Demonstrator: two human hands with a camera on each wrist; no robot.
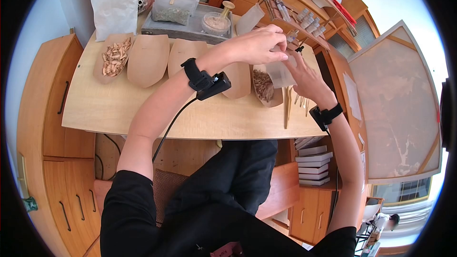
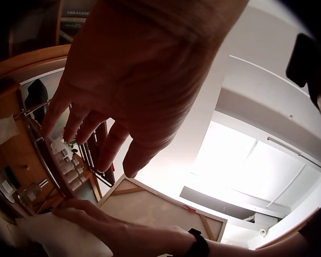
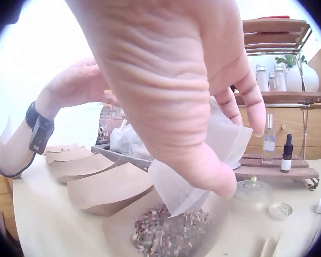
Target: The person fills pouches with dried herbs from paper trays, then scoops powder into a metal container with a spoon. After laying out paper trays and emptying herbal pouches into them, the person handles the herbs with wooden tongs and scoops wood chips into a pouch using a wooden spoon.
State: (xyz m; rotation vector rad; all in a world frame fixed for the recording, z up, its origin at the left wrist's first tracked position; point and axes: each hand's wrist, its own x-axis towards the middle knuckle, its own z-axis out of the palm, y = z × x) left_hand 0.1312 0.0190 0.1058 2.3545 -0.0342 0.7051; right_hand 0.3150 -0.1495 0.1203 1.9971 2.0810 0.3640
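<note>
My right hand (image 1: 307,77) holds a white translucent pouch (image 1: 280,74) between thumb and fingers, with the pouch's lower corner hanging over a brown paper tray (image 3: 123,233). In that tray lies a heap of dried herb bits (image 3: 168,230). Above and to the left of the pouch is my left hand (image 1: 254,46), its fingers loosely extended, close to the right hand's fingertips in the head view. The left wrist view shows these fingers (image 2: 115,144) spread, with nothing held, while the pouch (image 2: 64,235) appears lower down by the right hand (image 2: 112,230).
More paper trays (image 1: 148,62) line the table to the left, one with dried chips (image 1: 115,58). Behind stand a grey tray (image 1: 193,36) with a glass jar (image 1: 215,24), a zip bag (image 1: 115,7) and a shelf of vials (image 1: 309,23). Brass tweezers (image 1: 287,109) lie right of the herbs.
</note>
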